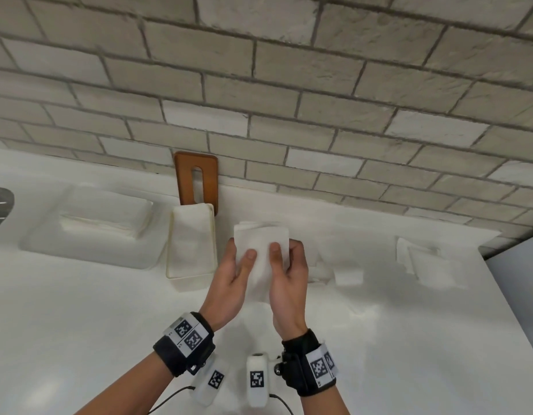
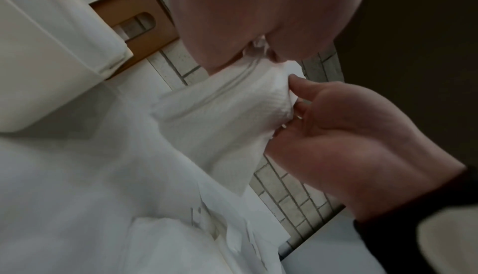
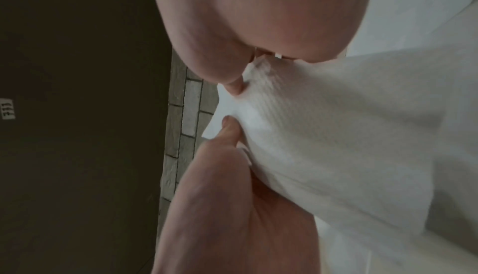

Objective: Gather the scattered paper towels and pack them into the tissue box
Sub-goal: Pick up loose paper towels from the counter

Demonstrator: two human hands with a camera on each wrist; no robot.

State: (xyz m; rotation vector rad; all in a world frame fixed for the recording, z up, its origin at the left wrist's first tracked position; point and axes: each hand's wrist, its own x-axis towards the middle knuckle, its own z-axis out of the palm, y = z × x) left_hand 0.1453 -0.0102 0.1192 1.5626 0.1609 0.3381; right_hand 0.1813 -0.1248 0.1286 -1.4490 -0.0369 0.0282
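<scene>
A white table (image 1: 109, 324) runs up to a pale brick wall (image 1: 289, 85), and above it we hold a folded stack of paper towels (image 1: 260, 244) between both hands, the left hand (image 1: 232, 280) gripping its left edge and the right hand (image 1: 289, 283) its right edge, each with the thumb pressed on top and the fingers curled behind. Just to the left of our hands stands the open tissue box (image 1: 191, 275) with towels already inside, its brown slotted lid (image 1: 196, 181) leaning on the wall behind it. More loose paper towels (image 1: 423, 262) lie on the table to the right of our hands.
</scene>
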